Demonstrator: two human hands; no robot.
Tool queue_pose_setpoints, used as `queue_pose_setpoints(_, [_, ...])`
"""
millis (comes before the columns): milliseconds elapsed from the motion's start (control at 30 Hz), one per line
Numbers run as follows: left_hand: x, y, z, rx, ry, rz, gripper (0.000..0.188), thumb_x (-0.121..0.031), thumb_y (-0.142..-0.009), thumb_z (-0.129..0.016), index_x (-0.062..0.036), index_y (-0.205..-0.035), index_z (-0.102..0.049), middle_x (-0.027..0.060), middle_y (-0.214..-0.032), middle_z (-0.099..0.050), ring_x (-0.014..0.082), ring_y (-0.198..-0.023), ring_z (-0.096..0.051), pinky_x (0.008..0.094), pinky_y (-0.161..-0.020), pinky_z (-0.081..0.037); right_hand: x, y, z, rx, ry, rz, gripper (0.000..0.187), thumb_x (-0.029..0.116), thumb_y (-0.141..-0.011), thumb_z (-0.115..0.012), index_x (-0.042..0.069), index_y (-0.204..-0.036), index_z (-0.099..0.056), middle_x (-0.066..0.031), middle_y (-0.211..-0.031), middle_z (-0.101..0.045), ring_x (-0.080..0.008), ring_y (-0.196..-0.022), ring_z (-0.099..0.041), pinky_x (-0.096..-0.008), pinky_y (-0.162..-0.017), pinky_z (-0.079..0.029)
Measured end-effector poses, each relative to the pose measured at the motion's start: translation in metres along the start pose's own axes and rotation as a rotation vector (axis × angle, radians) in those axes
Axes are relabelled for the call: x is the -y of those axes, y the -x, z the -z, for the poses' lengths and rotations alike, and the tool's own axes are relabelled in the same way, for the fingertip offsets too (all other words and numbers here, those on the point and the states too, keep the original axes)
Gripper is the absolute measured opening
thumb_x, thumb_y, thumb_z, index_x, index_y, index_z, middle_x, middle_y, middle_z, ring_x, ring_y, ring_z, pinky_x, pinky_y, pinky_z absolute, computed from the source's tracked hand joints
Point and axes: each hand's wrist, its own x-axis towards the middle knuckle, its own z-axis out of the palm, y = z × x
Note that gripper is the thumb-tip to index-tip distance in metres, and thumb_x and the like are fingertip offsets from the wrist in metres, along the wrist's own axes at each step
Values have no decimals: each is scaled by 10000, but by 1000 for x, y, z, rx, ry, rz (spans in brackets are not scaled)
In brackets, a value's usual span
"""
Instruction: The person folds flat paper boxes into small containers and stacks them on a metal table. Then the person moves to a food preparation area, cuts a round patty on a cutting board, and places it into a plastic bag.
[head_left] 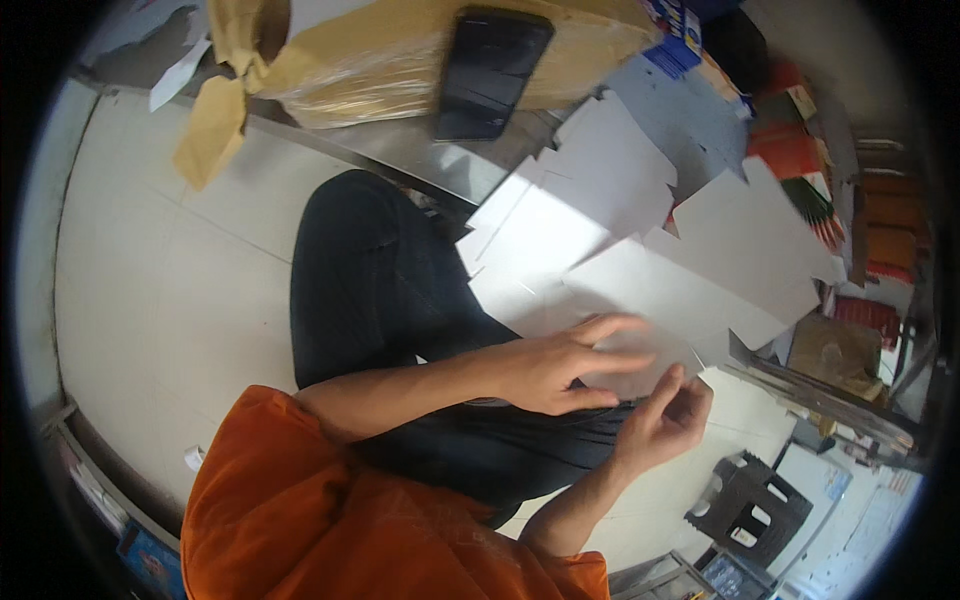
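Flat white cardboard box blanks with notched, die-cut edges lie overlapping on the low metal table in front of me. The nearest white cardboard blank [690, 285] reaches over the table's near edge toward my lap. Across its near end lies my left hand [560, 370], fingers stretched and spread, gripping nothing. To the right, my right hand [668, 420] is closed at the blank's near corner, thumb on the upper side and fingers curled; the fingertips are partly hidden. Another white blank [540, 220] rests farther left, beneath the nearest one.
A black phone [490, 75] lies on a plastic-wrapped brown package [350, 70] at the far side. Brown paper pieces [212, 130] hang over the table edge. Red packets [790, 145] are stacked at far right. A black plastic stool [748, 510] stands at lower right, and my bent legs are below.
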Motion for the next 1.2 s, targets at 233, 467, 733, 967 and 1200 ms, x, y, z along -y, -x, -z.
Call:
queue_pose_setpoints(233, [-51,-65,-2,-116,34,366,556,-208,-919,-708,23,-1383,-506,274,-1380,-538,387,-1195,-618,418,-935,-533,-8,14,13,216,38,342,163,111,-923,-716,-13,-924,-610,-125,-809,-603,-276,-724,-572,-366,-694,-474])
queue_pose_setpoints(467, [-47,-56,-25,-154,305,285,183,-51,-969,-636,18,-1138,-649,147,-1120,-693,235,-1020,-708,346,-813,-586,-10,18,35,-13,-174,92,134,100,-977,-653,-22,-922,-639,-112,-870,-646,-257,-781,-616,-351,-730,-504])
queue_pose_setpoints(733, [-82,-42,-9,-312,6,557,519,-173,-886,-784,67,-1259,-514,171,-1010,-675,237,-862,-711,341,-752,-587,-15,20,26,180,-118,558,105,16,-804,-738,-3,-859,-651,-138,-878,-647,-309,-776,-622,-388,-704,-511])
queue_pose_setpoints(967, [-33,69,-12,-222,-865,346,261,-111,-937,-708,4,-1167,-660,98,-1022,-696,223,-1026,-670,363,-914,-514,11,38,16,250,-692,-198,85,12,-898,-710,-13,-913,-629,-98,-863,-609,-173,-768,-581,-277,-712,-474])
queue_pose_setpoints(1200, [-80,16,-21,-255,-535,275,264,-114,-941,-702,4,-1173,-658,102,-1043,-693,228,-1046,-663,368,-925,-508,5,48,9,194,-640,-182,114,10,-878,-732,-9,-909,-624,-67,-868,-595,-131,-743,-554,-266,-694,-471])
